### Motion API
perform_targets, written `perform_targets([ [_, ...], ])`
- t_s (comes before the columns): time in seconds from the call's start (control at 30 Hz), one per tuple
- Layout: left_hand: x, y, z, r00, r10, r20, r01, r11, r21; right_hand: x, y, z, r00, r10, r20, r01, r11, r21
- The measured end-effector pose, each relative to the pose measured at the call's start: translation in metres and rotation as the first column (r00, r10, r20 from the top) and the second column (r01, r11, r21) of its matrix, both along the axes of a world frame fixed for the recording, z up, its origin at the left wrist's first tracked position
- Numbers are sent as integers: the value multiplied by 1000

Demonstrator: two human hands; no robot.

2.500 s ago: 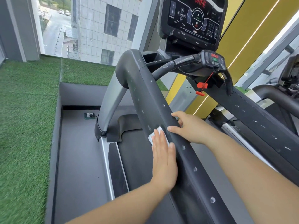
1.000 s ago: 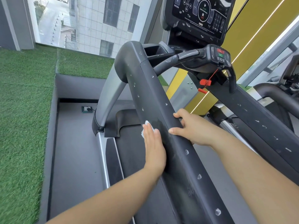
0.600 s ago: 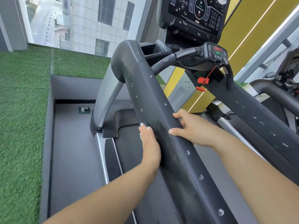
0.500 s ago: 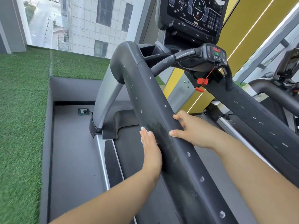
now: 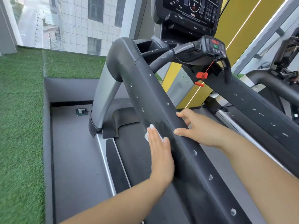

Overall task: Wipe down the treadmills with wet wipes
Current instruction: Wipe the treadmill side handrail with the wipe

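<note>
Most of the wet wipe [image 5: 149, 132] was hidden under the left hand [image 5: 161, 152]; only a white corner peeked out. Some fingers of the right hand [image 5: 199, 129] were hidden behind the side rail [image 5: 161, 101]. The screen [image 5: 191, 12] was cut off at the top, its words too small to read.

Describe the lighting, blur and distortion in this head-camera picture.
Head view throughout: soft daylight from the big window, its outside washed pale; green artificial turf smears with blur toward the lower-left edge; the black treadmill side rail, white wet wipe and flat left hand are sharp, a damp sheen beside the wipe; the wide-angle lens tilts verticals at the frame edges.
</note>
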State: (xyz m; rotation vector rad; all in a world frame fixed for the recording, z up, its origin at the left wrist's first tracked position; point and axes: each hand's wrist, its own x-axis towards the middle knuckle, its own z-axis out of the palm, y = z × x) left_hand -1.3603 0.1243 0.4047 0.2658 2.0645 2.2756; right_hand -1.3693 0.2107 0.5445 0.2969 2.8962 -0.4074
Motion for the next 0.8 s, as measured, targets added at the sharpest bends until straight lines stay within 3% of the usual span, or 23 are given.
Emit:
perform_targets([
  [0.13, -37, -1, 11, 996, -35, 79, 29, 997, 76, -2, 3, -1, 1000, 7, -1, -7, 1000, -6],
  [0.37, 14, 0, -4, 980, -60, -189, 50, 997, -55, -4, 12, -4, 998, 60, 2, -60, 995, -76],
  [0.53, -20, 0, 17, 996, -55, -66, 51, 997, -58, -4, 14, -5, 995, 102, -7, -102, 992, -72],
  [0.7, 30, 1, 12, 975, -70, -211, 46, 992, -114, -3, 16, -6, 995, 96, -11, -96, 991, -93],
  [0.8, 18, 2, 14, 978, -73, -194, 50, 991, -120, -4, 16, -6, 996, 84, -9, -85, 989, -119],
])
